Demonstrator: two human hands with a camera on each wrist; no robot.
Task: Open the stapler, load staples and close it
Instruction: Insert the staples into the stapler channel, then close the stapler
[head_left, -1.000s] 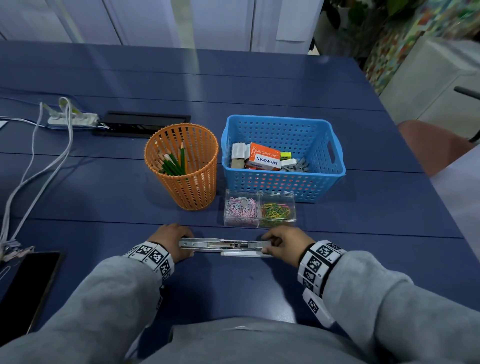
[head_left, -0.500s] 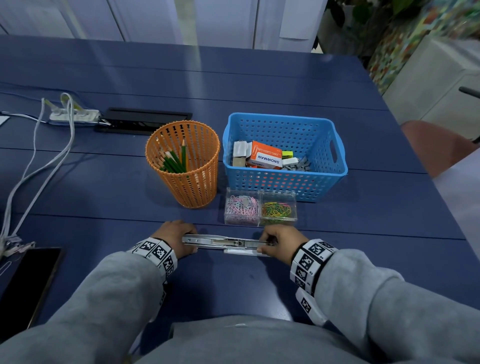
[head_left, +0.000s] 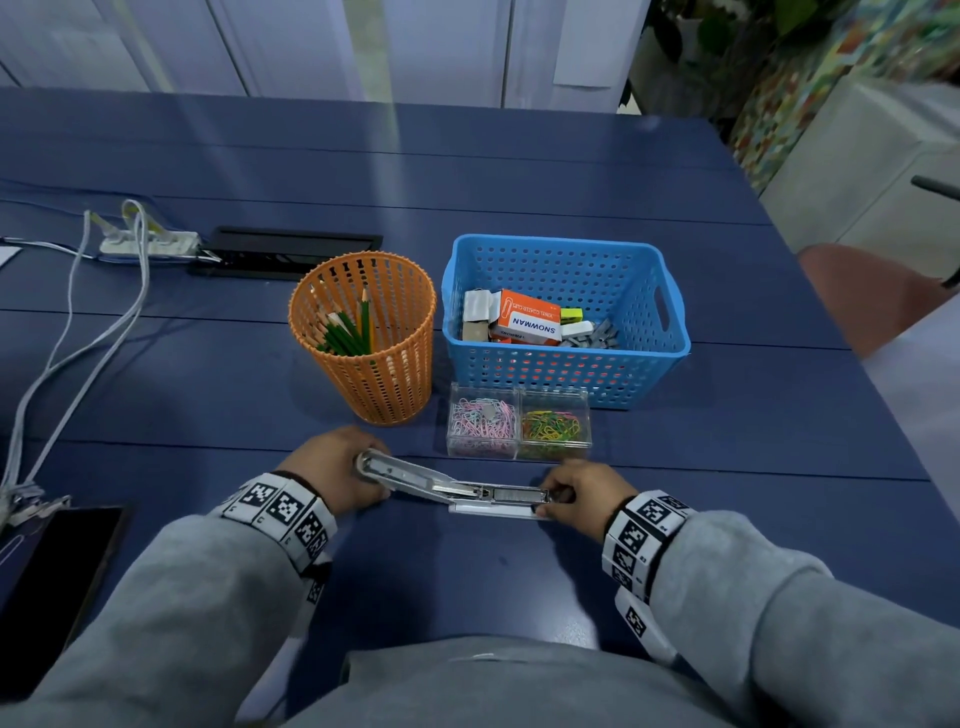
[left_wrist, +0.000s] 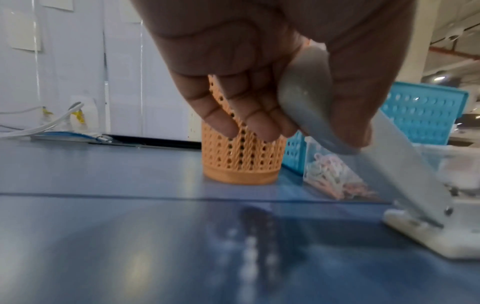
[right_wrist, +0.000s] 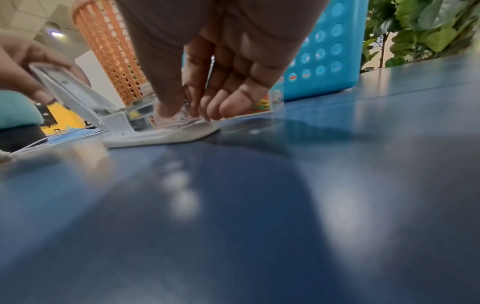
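Observation:
A white and metal stapler (head_left: 467, 491) lies on the blue table near the front edge, its white base (right_wrist: 161, 137) flat on the top. My left hand (head_left: 332, 467) grips the end of the stapler's top arm (left_wrist: 319, 115) between thumb and fingers and holds it raised at a slant, hinged at the base (left_wrist: 428, 232). My right hand (head_left: 582, 496) pinches the front end of the metal staple channel (head_left: 514, 493) and holds the base down, fingertips (right_wrist: 205, 109) on it. I cannot make out any staples in the channel.
Just behind the stapler stands a clear two-part box (head_left: 519, 428) of coloured paper clips. An orange mesh pencil cup (head_left: 363, 338) and a blue basket (head_left: 566, 270) with small boxes stand farther back. White cables (head_left: 93, 332) and a dark phone (head_left: 52, 582) lie at the left.
The stapler lay spread flat between both hands before. Now my left hand has lifted the top arm's end off the table, swinging it up about the hinge. My right hand has stayed put.

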